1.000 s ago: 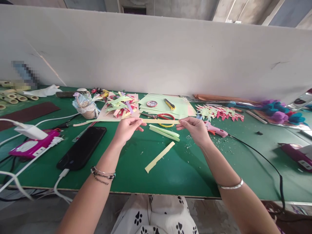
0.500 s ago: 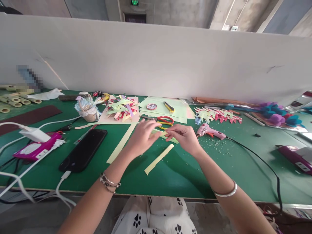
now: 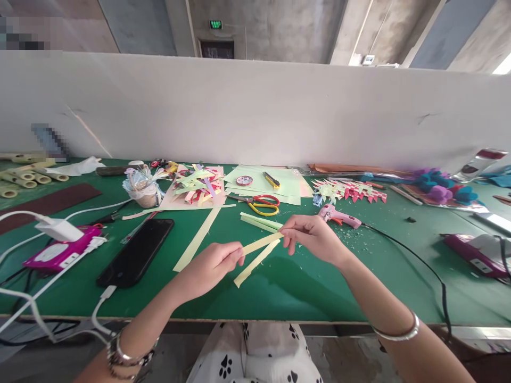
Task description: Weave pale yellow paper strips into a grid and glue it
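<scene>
My left hand and my right hand each pinch one end of a short pale yellow paper strip, held just above the green table. Under it lies another yellow strip. A long yellow strip lies to the left, and a pair of light green strips lies just beyond my hands. Red and yellow scissors rest behind those.
A black phone charges at the left beside a pink power strip. A pink glue gun with a black cord lies right of my hands. Piles of cut paper pieces, green sheets and a white wall board stand behind.
I put the long strip down on the table at the left and picked up a shorter yellow strip. Both hands came nearer to me, and the camera tilted up a little.
</scene>
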A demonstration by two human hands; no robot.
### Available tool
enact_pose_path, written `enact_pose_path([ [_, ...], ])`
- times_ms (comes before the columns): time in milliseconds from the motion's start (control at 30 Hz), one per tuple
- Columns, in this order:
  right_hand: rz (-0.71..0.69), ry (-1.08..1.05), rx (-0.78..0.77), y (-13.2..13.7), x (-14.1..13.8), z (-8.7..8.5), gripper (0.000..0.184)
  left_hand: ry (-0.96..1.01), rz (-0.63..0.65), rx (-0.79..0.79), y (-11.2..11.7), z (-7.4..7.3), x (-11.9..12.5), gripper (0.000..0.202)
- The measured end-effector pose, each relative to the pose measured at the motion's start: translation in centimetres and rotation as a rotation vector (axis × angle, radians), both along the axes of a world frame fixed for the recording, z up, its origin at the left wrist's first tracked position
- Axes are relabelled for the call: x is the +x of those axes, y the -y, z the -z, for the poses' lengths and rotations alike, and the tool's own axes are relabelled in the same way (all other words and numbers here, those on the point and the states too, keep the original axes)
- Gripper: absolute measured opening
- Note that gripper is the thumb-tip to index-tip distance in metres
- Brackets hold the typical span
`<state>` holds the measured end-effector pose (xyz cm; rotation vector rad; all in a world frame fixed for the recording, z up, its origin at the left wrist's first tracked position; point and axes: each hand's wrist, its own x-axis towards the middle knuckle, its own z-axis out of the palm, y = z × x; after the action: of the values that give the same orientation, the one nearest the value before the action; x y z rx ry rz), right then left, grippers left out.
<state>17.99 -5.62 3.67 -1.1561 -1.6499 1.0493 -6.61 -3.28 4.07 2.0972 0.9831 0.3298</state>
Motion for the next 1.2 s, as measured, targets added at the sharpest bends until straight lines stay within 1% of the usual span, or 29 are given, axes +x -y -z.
enact_pose_path([
  [67,0.028,-0.031,-0.043,-0.3,0.2,0.7,0.026,-0.098,-0.019,0.07,-0.2,0.3,-1.4,0.038],
  [167,0.082,-0.09,-0.092,-1.1,0.1,1.8,0.026,-0.208,-0.135,0.292,-0.7,1.2,-3.5,0.036],
  [233,0.097,-0.079,-0.133,-1.7,-0.1,2.5,0.026,-0.29,-0.172,0.416,-1.1,2.2,-5.0,0.04],
  [300,0.1,-0.005,-0.164,-2.3,-0.3,3.3,0.026,-0.363,-0.171,0.51,-1.3,3.4,-6.4,0.047],
  [400,0.13,0.207,-0.137,-3.1,-0.8,4.4,0.023,-0.456,-0.165,0.581,-1.0,5.3,-8.3,0.054],
  [467,0.188,0.479,-0.056,-3.3,-1.1,4.7,0.021,-0.503,-0.153,0.57,-0.6,6.0,-9.1,0.056],
  [567,0.325,0.885,0.055,-3.0,-1.7,4.5,0.023,-0.526,-0.154,0.56,0.3,6.4,-9.8,0.057],
  [600,0.355,0.981,0.092,-2.7,-1.9,4.3,0.026,-0.523,-0.158,0.568,0.6,6.5,-10.0,0.057],
  [633,0.35,1.043,0.14,-2.2,-2.1,4.1,0.029,-0.517,-0.161,0.584,0.9,6.5,-10.2,0.057],
  [667,0.302,1.079,0.202,-1.8,-2.2,3.9,0.032,-0.509,-0.163,0.603,1.2,6.7,-10.4,0.056],
  [700,0.21,1.1,0.281,-1.3,-2.3,3.8,0.035,-0.5,-0.16,0.625,1.5,6.8,-10.6,0.055],
  [767,-0.025,1.078,0.43,-0.7,-2.5,3.9,0.037,-0.482,-0.136,0.672,2.2,7.1,-11.2,0.057],
  [800,-0.131,1.056,0.48,-0.6,-2.5,4.1,0.035,-0.475,-0.114,0.694,2.6,7.3,-11.5,0.06],
  [833,-0.208,1.041,0.515,-0.7,-2.6,4.4,0.033,-0.465,-0.081,0.721,2.9,7.5,-11.9,0.063],
  [867,-0.256,1.033,0.536,-0.9,-2.7,4.6,0.031,-0.458,-0.048,0.752,3.3,7.6,-12.2,0.067],
  [933,-0.291,1.023,0.552,-1.7,-2.8,5.2,0.03,-0.435,0.02,0.825,3.8,7.9,-12.9,0.07],
  [967,-0.292,1.017,0.55,-2.2,-2.9,5.4,0.031,-0.418,0.044,0.866,4.0,8.0,-13.2,0.068],
  [1067,-0.287,1.007,0.539,-3.4,-3.4,6.0,0.033,-0.352,0.078,0.956,4.5,8.3,-14.0,0.048],
  [1133,-0.27,1.021,0.536,-3.9,-3.9,6.2,0.034,-0.31,0.082,0.954,4.8,8.4,-14.2,0.038],
  [1200,-0.221,1.051,0.536,-4.3,-4.5,6.6,0.034,-0.268,0.068,0.912,4.9,7.9,-14.1,0.033],
])
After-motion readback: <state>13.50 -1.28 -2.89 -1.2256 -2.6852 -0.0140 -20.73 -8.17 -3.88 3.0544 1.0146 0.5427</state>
